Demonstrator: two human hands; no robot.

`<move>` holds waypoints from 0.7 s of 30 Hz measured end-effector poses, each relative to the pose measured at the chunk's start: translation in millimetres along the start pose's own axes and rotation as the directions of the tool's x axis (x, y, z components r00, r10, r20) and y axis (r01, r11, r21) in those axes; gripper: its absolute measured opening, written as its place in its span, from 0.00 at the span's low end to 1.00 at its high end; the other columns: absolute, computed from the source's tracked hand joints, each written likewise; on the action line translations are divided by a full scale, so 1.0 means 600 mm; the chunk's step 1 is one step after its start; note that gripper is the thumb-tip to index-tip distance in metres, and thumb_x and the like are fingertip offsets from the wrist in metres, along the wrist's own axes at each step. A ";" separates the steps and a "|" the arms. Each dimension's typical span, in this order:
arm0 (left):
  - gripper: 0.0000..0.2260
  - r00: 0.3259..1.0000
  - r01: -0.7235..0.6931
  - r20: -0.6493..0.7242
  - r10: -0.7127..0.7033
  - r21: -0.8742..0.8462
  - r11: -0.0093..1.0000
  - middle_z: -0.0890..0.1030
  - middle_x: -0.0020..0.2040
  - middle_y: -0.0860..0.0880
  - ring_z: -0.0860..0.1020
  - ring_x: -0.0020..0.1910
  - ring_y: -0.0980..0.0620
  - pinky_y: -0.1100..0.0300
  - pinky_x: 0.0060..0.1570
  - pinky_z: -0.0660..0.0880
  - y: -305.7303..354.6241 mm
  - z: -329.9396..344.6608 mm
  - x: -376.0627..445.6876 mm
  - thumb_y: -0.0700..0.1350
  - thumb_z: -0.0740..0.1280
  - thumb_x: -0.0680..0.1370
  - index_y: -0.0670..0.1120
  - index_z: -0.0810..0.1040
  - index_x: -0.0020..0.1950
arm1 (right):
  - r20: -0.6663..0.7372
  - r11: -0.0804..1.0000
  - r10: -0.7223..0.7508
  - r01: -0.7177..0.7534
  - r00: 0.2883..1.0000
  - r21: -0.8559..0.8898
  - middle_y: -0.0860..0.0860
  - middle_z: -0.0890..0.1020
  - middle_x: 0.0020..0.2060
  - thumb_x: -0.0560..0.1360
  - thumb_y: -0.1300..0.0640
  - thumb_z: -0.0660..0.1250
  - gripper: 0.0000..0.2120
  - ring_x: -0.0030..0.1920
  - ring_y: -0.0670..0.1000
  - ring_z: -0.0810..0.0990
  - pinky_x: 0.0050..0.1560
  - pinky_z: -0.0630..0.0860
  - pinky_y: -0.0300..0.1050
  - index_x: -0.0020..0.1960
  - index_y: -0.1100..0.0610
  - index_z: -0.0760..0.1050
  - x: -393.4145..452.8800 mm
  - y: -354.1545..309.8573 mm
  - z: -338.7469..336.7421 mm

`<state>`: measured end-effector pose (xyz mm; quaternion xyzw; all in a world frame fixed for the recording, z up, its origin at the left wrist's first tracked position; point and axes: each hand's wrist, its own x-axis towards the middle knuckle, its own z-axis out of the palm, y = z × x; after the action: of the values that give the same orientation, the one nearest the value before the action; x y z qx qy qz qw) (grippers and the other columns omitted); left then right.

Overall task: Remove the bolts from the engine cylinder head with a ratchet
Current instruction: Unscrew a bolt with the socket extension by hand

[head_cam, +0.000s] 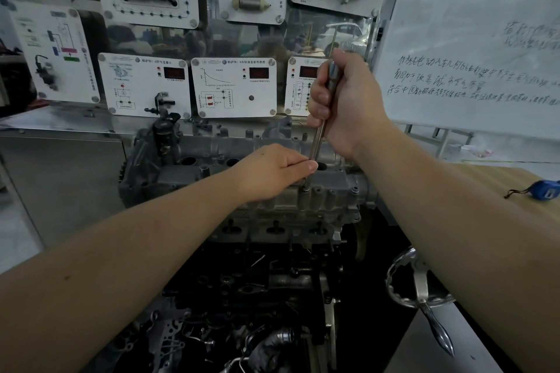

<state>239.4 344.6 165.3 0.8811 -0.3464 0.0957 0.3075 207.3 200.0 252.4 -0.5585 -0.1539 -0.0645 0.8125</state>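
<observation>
Right hand [342, 103] grip: fist closed round the upper handle of the long polished steel ratchet [322, 118], tool near upright, slightly tilted. Left hand [272, 171] grip: fingertips pinch the lower shaft just above the socket end, steadying it. The socket end sits on a bolt boss on the near top edge of the grey cast-aluminium engine cylinder head [242, 160], right of its middle; the bolt itself is hidden under the tool.

Risks, as judged: tilted shaft could cam the socket off the bolt and round the head; a slip would drive the left fingers into sharp cast edges; a freed bolt could drop into the open bores or the dark engine block below.

Materials: head is rough, matte, ribbed casting with round holes; ratchet smooth, shiny, cylindrical. A chrome handwheel [418, 278] with a tapered handle lies lower right; a blue tape measure [545, 189] lies on the wooden bench [497, 179], far right edge.
</observation>
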 end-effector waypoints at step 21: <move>0.24 0.999 0.021 0.039 -0.020 -0.021 1.000 0.77 0.31 0.48 0.69 0.26 0.57 0.59 0.33 0.70 -0.008 0.002 0.006 0.63 0.58 0.81 0.44 0.76 0.43 | 0.043 1.000 -0.005 0.005 0.999 -0.017 0.49 0.63 0.23 0.82 0.47 0.54 0.22 0.26 0.49 0.56 0.31 0.55 0.43 0.32 0.53 0.66 0.001 0.000 0.001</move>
<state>245.2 344.5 163.4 0.8830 -0.3443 0.0716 0.3109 207.5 200.5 252.6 -0.5663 -0.1721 -0.0558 0.8041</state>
